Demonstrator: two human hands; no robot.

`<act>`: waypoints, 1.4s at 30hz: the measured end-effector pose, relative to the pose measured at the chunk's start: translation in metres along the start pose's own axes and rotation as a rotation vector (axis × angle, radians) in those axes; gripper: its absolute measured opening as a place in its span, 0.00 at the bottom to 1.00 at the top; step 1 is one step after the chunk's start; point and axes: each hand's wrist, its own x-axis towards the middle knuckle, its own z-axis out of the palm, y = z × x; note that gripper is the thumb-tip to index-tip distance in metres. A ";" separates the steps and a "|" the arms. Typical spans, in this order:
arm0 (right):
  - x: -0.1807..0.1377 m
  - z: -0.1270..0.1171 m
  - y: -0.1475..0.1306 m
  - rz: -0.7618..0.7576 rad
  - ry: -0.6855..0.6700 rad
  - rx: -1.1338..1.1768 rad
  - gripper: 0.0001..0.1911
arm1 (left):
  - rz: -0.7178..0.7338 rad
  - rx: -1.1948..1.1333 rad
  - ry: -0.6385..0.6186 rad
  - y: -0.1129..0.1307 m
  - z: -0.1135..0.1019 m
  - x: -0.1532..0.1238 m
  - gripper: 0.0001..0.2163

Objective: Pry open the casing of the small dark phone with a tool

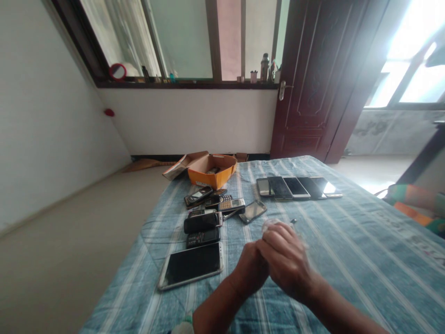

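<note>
My left hand [253, 264] and my right hand [287, 260] are pressed together above the bed-like surface, fingers curled. A thin whitish, see-through crumpled piece [269, 224] sticks out beyond the right fingers, smeared by motion; its kind is unclear. Whatever lies between the palms is hidden. Just beyond the hands lies a smartphone with a pale screen [253, 211]. To their left are a large white-edged smartphone [194, 264], a black keypad phone [203, 237], a dark phone [202, 222] and a silver keypad phone [232, 204].
An open orange cardboard box [205, 180] with items inside stands at the far edge. Several smartphones [296, 187] lie in a row at the back right on the blue striped cloth [347, 260]. A dark red door [313, 69] is behind.
</note>
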 end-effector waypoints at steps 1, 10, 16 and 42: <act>-0.001 0.001 0.000 -0.023 -0.025 -0.007 0.14 | -0.002 0.008 0.002 -0.002 0.002 -0.001 0.11; 0.002 -0.011 0.014 0.203 0.080 0.148 0.13 | -0.066 -0.124 0.002 0.014 -0.012 0.009 0.09; 0.000 -0.014 0.028 0.495 0.167 0.335 0.14 | -0.109 -0.107 -0.054 0.019 -0.016 0.009 0.07; -0.002 -0.001 0.007 0.000 -0.045 -0.037 0.13 | -0.054 -0.059 0.000 0.006 -0.003 0.004 0.10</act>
